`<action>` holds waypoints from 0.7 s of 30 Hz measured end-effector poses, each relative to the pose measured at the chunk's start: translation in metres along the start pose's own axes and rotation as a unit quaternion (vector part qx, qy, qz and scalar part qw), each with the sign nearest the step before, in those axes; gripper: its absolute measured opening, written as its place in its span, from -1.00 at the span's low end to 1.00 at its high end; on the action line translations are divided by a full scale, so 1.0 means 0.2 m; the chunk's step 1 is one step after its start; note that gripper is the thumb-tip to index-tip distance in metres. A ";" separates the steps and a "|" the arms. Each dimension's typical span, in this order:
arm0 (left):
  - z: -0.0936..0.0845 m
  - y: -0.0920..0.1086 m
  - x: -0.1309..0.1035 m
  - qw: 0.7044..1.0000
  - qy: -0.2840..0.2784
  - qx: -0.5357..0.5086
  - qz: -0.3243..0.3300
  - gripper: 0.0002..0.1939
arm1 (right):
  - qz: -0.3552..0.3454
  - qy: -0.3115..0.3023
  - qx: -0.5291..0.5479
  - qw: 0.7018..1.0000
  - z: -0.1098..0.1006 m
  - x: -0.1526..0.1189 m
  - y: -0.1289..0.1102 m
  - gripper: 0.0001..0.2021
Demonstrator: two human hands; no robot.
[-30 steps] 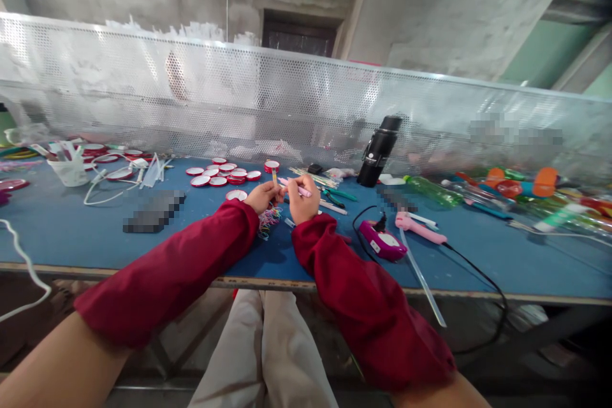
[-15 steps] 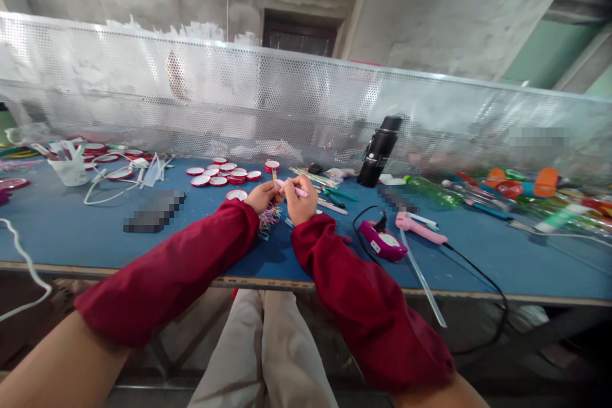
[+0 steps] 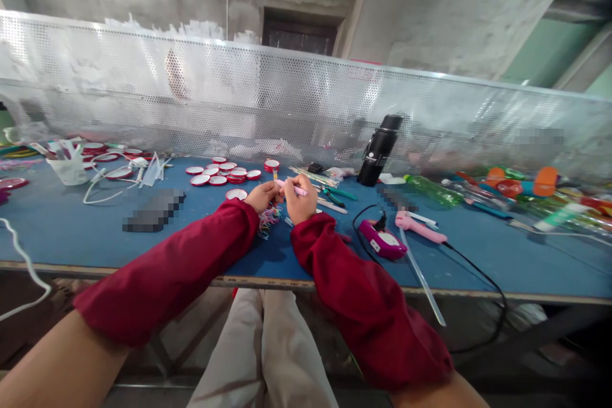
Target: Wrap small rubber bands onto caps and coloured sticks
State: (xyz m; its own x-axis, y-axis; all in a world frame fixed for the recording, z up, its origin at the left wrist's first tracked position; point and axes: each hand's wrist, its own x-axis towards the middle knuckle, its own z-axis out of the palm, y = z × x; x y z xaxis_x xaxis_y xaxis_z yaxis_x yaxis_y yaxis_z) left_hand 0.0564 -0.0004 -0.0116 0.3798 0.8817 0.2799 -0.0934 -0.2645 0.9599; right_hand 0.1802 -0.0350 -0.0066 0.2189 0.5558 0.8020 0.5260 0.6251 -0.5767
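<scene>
Both hands meet over the middle of the blue table. My right hand [image 3: 302,201] is closed around a pink pen-shaped tool [image 3: 300,191], which points left toward the other hand. Pinched in my left hand [image 3: 262,197] is a small narrow piece with a yellowish end [image 3: 275,174] sticking up; its exact kind is too small to tell. The tool's tip lies at the left fingertips, partly hidden. Just below the hands is a tangle of thin coloured strings [image 3: 269,222]. Behind them lie several round red-rimmed white discs [image 3: 218,180].
Pliers with green handles [image 3: 342,194] and thin sticks lie beyond my right hand. Rightward are a black bottle [image 3: 380,152], a purple device [image 3: 382,241] and a pink glue gun [image 3: 423,228] with a trailing cord. A blurred dark flat object [image 3: 155,210] and a white cup [image 3: 69,169] are leftward.
</scene>
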 end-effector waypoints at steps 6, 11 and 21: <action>-0.01 0.01 0.00 1.000 0.010 0.008 0.002 -0.72 | 0.007 0.026 0.023 0.999 -0.01 0.01 -0.01 -0.80; 0.00 0.01 0.00 1.000 0.002 0.010 0.000 -0.73 | -0.004 0.001 0.012 1.000 0.00 0.00 -0.01 -0.79; 0.00 0.02 -0.01 1.000 0.003 0.007 -0.005 -0.73 | -0.007 -0.004 0.011 1.000 -0.01 0.00 -0.01 -0.79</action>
State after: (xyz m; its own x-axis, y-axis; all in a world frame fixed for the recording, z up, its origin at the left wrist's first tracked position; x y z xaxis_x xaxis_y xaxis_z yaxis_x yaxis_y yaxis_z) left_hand 0.0555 -0.0028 -0.0075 0.3743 0.8871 0.2702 -0.0758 -0.2612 0.9623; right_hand 0.1796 -0.0378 -0.0050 0.2048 0.5506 0.8093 0.5104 0.6454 -0.5683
